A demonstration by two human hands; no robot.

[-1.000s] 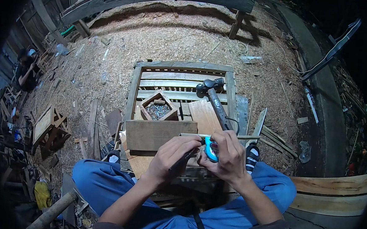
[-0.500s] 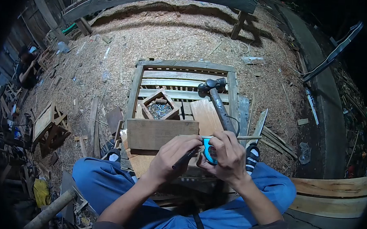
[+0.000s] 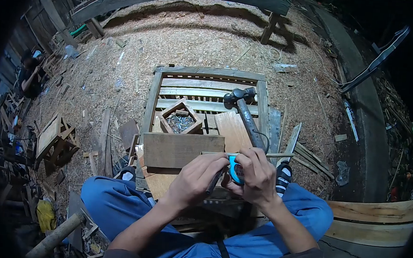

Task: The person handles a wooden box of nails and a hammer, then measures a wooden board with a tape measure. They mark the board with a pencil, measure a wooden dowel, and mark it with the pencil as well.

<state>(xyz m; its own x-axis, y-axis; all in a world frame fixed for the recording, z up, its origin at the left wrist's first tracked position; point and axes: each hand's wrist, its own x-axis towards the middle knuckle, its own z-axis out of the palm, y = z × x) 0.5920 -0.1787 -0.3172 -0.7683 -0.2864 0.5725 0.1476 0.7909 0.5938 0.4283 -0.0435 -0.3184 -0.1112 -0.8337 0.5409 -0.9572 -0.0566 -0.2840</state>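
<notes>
My right hand [image 3: 258,175] is closed around a turquoise and black tape measure [image 3: 235,169], holding it against a thin wooden strip [image 3: 279,155]. The strip lies crosswise at my fingertips and sticks out to the right. Pinched in my left hand [image 3: 200,175] is a slim dark pencil-like stick [image 3: 214,182], its tip hidden by the fingers. The left fingertips meet the strip just left of the tape measure. A flat wooden board [image 3: 182,151] lies just beyond my left hand. Beyond my right hand, a hammer [image 3: 248,117] rests on a pale board [image 3: 233,132].
A slatted wooden frame [image 3: 210,72] serves as the work surface between my knees. On it stands a square wooden box [image 3: 198,127] holding nails [image 3: 179,122]. A small wooden stool [image 3: 50,136] is on the left. Further off sits another person [image 3: 31,78]. A long beam [image 3: 181,3] spans the back.
The dark stick in my left hand has swung from slanting down-left to a steeper angle. My right hand, the tape measure and the strip stay nearly still.
</notes>
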